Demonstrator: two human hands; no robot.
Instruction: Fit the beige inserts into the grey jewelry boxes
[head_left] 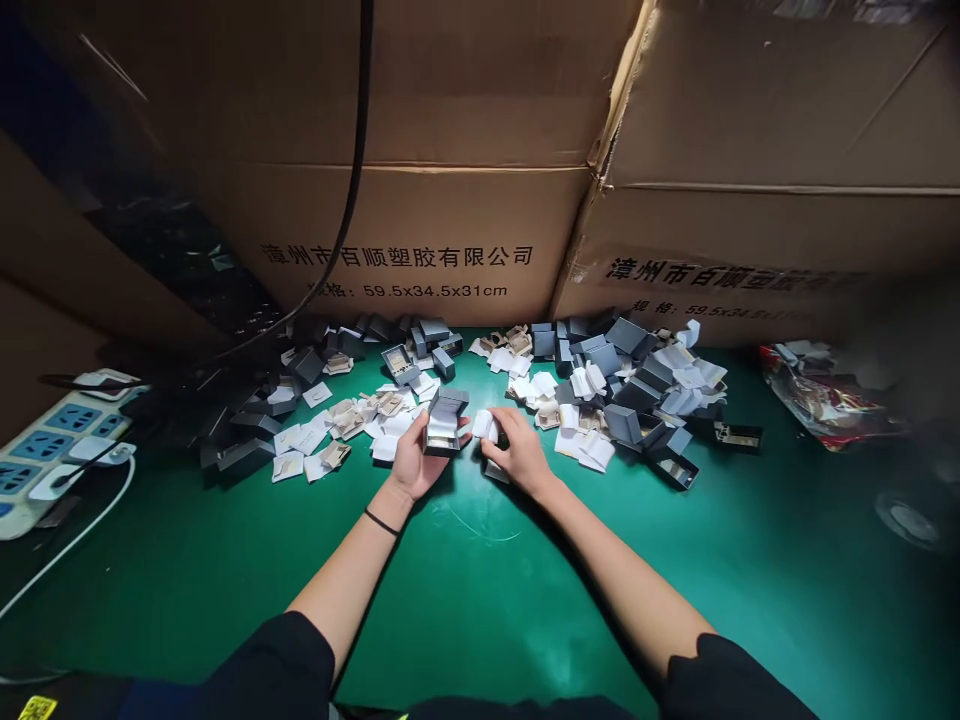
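My left hand [417,462] is wrapped round a small dark grey box [445,420] whose lid stands up, with a pale insert showing inside. Just to its right, my right hand [519,452] pinches a small folded white paper piece [485,425] between thumb and fingers. Another bit of white paper lies on the table under my right fingers. Behind the left hand are loose cream and white paper inserts [352,415] and several small grey boxes [400,364]. Past the right hand rises a heap of grey boxes [622,425] mixed with white papers [589,450].
Large cardboard cartons [420,220] wall off the back of the green table [480,610]. A black cable [358,150] hangs down at left of centre. On the left lies a power strip [64,450] with plugs and a white cord. A red and clear plastic bag [825,395] lies at right.
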